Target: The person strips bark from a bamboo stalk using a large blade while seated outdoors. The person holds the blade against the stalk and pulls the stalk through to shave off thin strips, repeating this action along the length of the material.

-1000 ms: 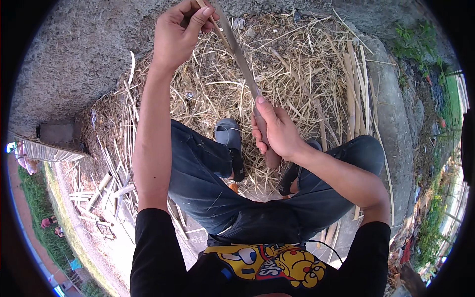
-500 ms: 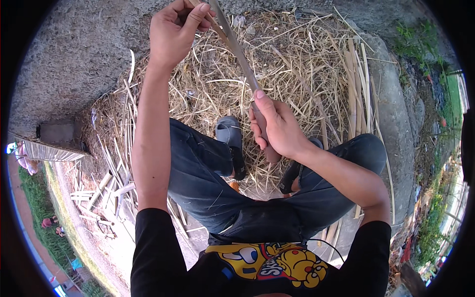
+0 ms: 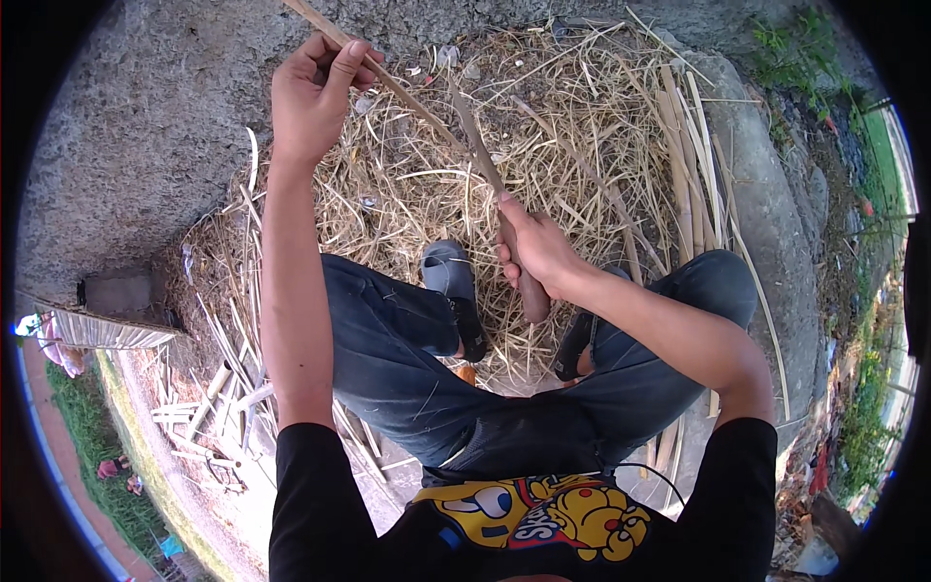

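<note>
My left hand (image 3: 318, 95) is closed, pinching a thin bamboo strip (image 3: 402, 94) between thumb and fingers. The strip slants from the upper left down toward the middle, and its lower end meets or lies against the blade of a long knife (image 3: 530, 289); whether they touch, I cannot tell. Wrapped round the knife's brown handle is my right hand (image 3: 538, 247), its thumb laid along the top near the blade. The dark blade points up and away, above the shavings. Both hands are held out over the ground ahead of my bent knees.
Dry bamboo shavings (image 3: 388, 199) cover the ground around my grey slippers (image 3: 447, 269). Long bamboo strips (image 3: 686, 175) lie at the right beside a concrete edge (image 3: 766, 194). Cut bamboo pieces (image 3: 208, 398) are piled at the left, and a rough wall (image 3: 155, 126) stands at the far left.
My left hand has moved left and slightly down, with the strip now spread apart from most of the blade. The knife has dropped a little, and its tip now shows.
</note>
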`<state>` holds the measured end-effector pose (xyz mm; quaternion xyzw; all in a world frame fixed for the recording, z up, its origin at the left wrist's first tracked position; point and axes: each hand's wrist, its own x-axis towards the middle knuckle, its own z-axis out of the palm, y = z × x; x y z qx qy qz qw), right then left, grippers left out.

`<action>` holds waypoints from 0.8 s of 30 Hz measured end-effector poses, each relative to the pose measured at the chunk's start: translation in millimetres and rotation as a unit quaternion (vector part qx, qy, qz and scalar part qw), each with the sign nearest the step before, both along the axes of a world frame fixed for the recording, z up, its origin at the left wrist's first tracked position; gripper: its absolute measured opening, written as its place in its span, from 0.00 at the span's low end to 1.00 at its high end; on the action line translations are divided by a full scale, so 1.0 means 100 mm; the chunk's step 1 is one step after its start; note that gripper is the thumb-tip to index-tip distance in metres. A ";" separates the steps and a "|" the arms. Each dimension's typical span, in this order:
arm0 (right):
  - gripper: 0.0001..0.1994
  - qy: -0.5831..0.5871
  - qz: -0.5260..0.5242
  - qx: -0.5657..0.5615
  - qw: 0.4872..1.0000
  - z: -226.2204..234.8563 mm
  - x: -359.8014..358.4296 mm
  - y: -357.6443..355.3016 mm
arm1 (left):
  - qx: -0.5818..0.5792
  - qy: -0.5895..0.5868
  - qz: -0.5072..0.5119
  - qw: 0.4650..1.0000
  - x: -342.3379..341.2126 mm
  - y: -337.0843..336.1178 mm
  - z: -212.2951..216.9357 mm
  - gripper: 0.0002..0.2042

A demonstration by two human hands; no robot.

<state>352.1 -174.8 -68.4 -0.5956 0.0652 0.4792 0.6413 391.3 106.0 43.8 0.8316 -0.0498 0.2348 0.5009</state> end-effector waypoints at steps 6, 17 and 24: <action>0.31 -0.170 -0.004 0.114 0.979 0.21 -0.07 -0.03 | 0.000 -0.015 -0.006 1.000 0.02 -0.01 -0.02 0.12; 0.28 -0.021 0.102 -0.079 0.991 -0.22 -0.02 -0.02 | 0.025 0.006 -0.012 1.000 0.00 0.08 -0.10 0.12; 0.29 -0.109 -0.053 0.034 0.992 0.06 0.16 -0.04 | 0.036 0.042 0.052 0.997 -0.12 -0.15 0.17 0.11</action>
